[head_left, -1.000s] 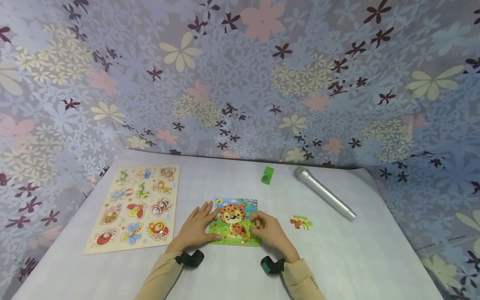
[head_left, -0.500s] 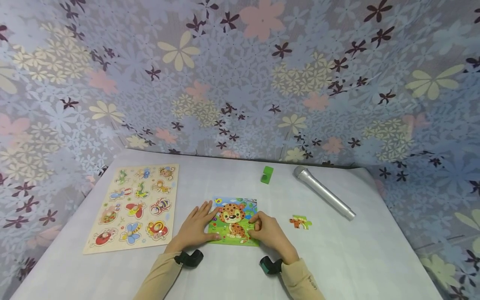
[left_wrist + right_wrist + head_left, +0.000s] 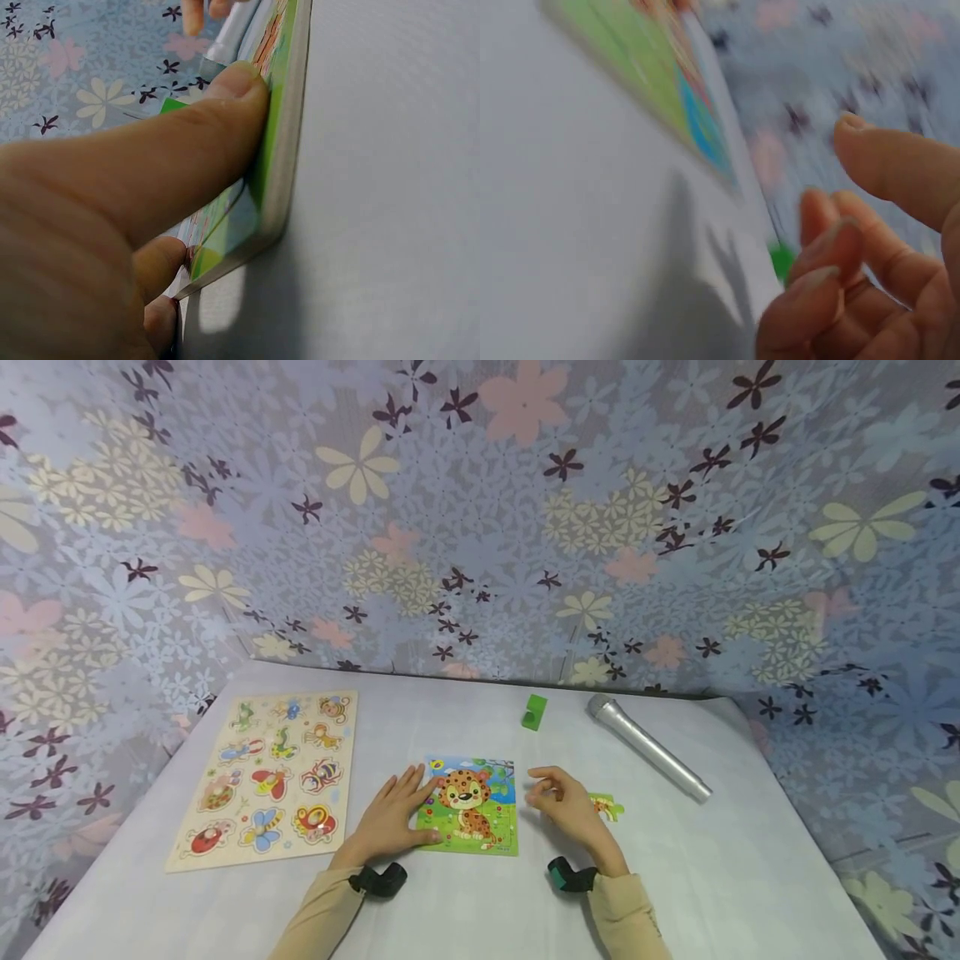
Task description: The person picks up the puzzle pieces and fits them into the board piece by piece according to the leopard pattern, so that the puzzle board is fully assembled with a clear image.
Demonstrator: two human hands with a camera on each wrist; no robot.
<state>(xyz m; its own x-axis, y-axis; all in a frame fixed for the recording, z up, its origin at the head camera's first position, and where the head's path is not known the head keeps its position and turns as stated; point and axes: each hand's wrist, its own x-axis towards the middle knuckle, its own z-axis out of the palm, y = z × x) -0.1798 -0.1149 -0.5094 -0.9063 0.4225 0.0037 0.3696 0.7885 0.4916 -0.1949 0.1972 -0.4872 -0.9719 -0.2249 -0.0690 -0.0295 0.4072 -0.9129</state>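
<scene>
A leopard jigsaw puzzle [image 3: 468, 810] lies flat on the white table in front of me, its picture filled in. My left hand [image 3: 393, 817] rests on its left side, and in the left wrist view the thumb [image 3: 202, 135] presses on the puzzle's green edge. To the right of the puzzle, just above the table, hovers my right hand [image 3: 566, 810], fingers loosely bent with nothing between them. Partly hidden behind that hand is a loose puzzle piece [image 3: 604, 807] in orange, white and green. The right wrist view, somewhat blurred, shows the thumb and fingers [image 3: 885, 165] apart.
A wooden peg board [image 3: 270, 777] with several insect pictures lies at the left. Toward the back is a green block-like piece [image 3: 534, 712]. A silver microphone [image 3: 651, 747] lies slantwise at the right. Flowered cloth [image 3: 480, 527] hangs behind the table.
My right hand has let go at the puzzle's right side and moved right, toward the loose piece. The left hand has stayed on the puzzle.
</scene>
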